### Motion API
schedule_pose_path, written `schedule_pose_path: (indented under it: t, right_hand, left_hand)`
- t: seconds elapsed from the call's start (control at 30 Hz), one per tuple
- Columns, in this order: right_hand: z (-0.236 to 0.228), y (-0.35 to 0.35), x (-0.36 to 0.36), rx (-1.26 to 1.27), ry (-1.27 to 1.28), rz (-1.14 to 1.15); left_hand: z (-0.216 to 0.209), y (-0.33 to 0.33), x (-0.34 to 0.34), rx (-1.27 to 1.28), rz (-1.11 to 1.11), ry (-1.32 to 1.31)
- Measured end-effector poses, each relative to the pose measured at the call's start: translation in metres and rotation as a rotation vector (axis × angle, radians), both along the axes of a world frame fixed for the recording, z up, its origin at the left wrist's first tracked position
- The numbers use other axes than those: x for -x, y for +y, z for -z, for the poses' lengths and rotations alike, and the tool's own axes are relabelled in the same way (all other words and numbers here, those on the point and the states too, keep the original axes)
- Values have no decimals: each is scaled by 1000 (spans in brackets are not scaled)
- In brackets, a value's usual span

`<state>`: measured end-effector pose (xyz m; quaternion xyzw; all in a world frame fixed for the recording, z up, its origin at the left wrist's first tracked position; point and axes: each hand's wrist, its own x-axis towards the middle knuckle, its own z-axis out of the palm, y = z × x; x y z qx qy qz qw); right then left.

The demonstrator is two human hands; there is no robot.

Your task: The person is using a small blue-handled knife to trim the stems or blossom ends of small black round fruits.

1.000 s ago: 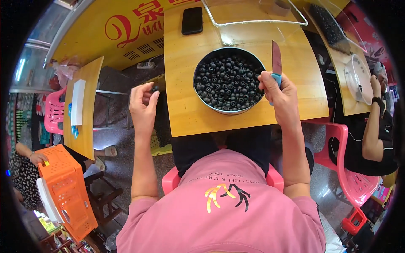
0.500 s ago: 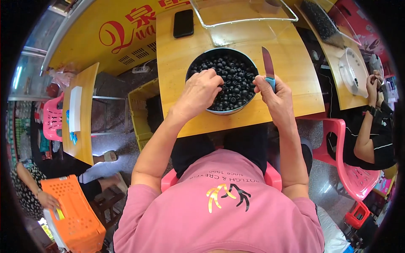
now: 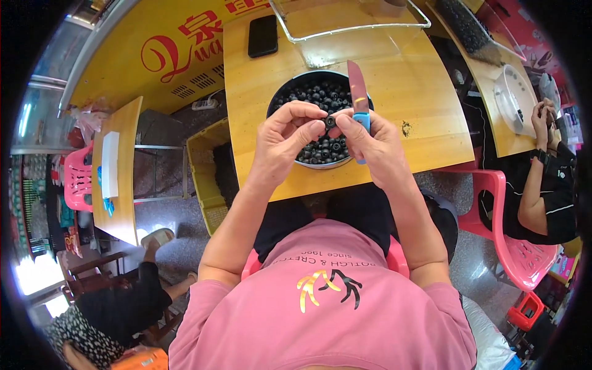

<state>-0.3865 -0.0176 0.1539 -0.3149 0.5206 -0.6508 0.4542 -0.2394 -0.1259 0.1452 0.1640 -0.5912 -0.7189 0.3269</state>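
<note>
Over a round metal bowl (image 3: 327,165) on the wooden table, my two hands meet at their fingertips. My left hand (image 3: 285,139) pinches a small black ball (image 3: 330,122) with a ring-shaped mark on it, and the right fingertips touch its other side. In my right hand (image 3: 377,145) is a knife (image 3: 356,86), its blue handle against the palm and its blade upright, pointing away from me. Many similar black balls (image 3: 320,92) fill the bowl below. My hands cover part of the bowl's near half.
A black phone (image 3: 263,36) and a clear plastic bin (image 3: 345,34) lie farther back on the table (image 3: 425,92). A yellow crate (image 3: 206,166) is at its left side. On the right, another person (image 3: 536,197) sits by a white basin (image 3: 515,102); someone (image 3: 105,308) is at lower left.
My left hand has come up out of the bowl with a black ball. The right hand has brought the knife leftward to it. At lower left, the person and orange basket have shifted downward.
</note>
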Motion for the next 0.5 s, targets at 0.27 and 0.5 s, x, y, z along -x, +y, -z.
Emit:
schedule_pose_path:
  t: [0.27,0.5]
  right_hand:
    - [-1,-1,3,22,-91,14]
    - [-4,-2,3,25,-63,26]
  left_hand:
    - [4,13,7,-34,-29,17]
    - [6,14,12,-46,-47,-42]
